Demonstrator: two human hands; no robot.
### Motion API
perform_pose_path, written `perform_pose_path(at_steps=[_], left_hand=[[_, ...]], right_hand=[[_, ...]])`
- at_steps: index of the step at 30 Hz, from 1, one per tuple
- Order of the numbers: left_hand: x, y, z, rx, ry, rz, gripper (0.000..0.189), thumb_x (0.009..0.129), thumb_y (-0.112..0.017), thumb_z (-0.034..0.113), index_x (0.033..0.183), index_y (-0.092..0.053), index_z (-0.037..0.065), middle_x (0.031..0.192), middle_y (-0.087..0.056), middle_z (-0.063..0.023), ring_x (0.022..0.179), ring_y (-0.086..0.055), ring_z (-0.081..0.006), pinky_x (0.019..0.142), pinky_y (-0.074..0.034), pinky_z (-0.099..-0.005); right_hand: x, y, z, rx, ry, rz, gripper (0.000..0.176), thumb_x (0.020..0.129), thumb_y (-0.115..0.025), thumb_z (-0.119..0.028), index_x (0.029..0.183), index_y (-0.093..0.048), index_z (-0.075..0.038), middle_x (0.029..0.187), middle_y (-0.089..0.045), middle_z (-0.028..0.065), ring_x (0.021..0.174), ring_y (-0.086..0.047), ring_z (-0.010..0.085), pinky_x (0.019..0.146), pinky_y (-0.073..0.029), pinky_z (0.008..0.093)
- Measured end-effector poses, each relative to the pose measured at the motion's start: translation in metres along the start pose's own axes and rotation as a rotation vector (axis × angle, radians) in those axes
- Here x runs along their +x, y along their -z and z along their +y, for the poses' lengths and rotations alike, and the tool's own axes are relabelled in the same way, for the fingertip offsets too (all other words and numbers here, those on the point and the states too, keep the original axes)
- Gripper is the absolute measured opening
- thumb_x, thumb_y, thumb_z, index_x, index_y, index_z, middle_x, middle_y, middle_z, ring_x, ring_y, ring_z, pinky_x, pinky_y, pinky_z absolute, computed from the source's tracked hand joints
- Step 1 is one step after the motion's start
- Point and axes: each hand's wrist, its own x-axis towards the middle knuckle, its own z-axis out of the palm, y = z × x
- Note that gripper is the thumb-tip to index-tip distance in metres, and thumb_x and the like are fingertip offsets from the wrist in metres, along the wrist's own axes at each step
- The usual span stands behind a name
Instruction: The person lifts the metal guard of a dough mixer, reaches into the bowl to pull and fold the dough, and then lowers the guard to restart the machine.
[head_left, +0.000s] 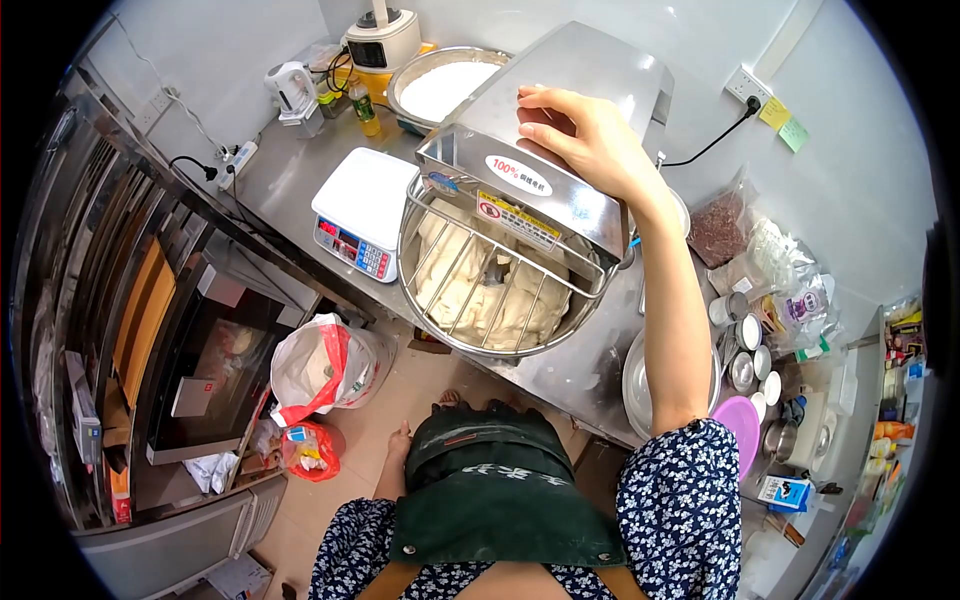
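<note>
My right hand (580, 135) rests at the top of the dough mixer's metal housing (570, 70), with fingers bent and thumb apart; it grips nothing I can see. Below that, a wire guard (460, 290) covers the mixer bowl (415, 310). Pale dough (450, 260) fills much of the bowl around the mixing tool. My left hand (400, 440) hangs low beside the green apron (490, 490), away from the mixer. Its fingers are too small and partly hidden to read.
Left of the mixer stands a white digital scale (365, 200). A bowl of white powder (450, 85) is behind it. Bags and tins (745, 335) crowd the right side, near a purple basin (738, 430). A lined bin (335, 365) and oven (215, 370) stand lower left.
</note>
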Motion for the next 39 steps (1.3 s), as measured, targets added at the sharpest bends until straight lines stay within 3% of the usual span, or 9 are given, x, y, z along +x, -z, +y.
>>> perform_pose_path(at_steps=[21,24,27,39], left_hand=[[0.0053,-0.0017,-0.0057,0.047,-0.012,0.023,0.080,0.092,-0.045,0.070,0.112,-0.069,-0.003,0.095,-0.072,-0.0200,0.089,-0.069,-0.0284,0.083,-0.051,-0.0394],[0.0035,0.0034,-0.0047,0.043,-0.036,-0.064,0.088,0.091,-0.045,0.072,0.124,-0.060,-0.008,0.106,-0.066,-0.0276,0.094,-0.064,-0.0340,0.084,-0.050,-0.0436],[0.0033,-0.0007,-0.0053,0.050,0.000,0.007,0.079,0.093,-0.044,0.070,0.115,-0.068,-0.003,0.097,-0.072,-0.0204,0.092,-0.069,-0.0294,0.086,-0.050,-0.0402],[0.0028,-0.0005,-0.0038,0.056,0.017,0.001,0.079,0.093,-0.044,0.069,0.116,-0.068,-0.002,0.098,-0.072,-0.0203,0.093,-0.068,-0.0299,0.087,-0.050,-0.0400]], right_hand=[[0.0005,-0.0016,0.0014,0.007,-0.005,0.003,0.038,0.087,-0.068,-0.030,0.111,-0.068,-0.001,0.106,-0.071,0.0166,0.096,-0.069,0.0319,0.087,-0.052,0.0376],[0.0007,-0.0014,0.0016,-0.002,-0.007,-0.002,0.039,0.087,-0.068,-0.030,0.111,-0.069,-0.001,0.108,-0.071,0.0163,0.097,-0.069,0.0319,0.088,-0.052,0.0376],[0.0005,-0.0017,0.0021,-0.004,0.004,0.004,0.039,0.087,-0.068,-0.031,0.111,-0.069,-0.001,0.110,-0.070,0.0160,0.098,-0.068,0.0318,0.088,-0.052,0.0376],[0.0005,0.0002,-0.0005,0.011,-0.014,-0.007,0.040,0.086,-0.068,-0.030,0.112,-0.068,0.000,0.111,-0.070,0.0160,0.098,-0.068,0.0318,0.089,-0.051,0.0372]])
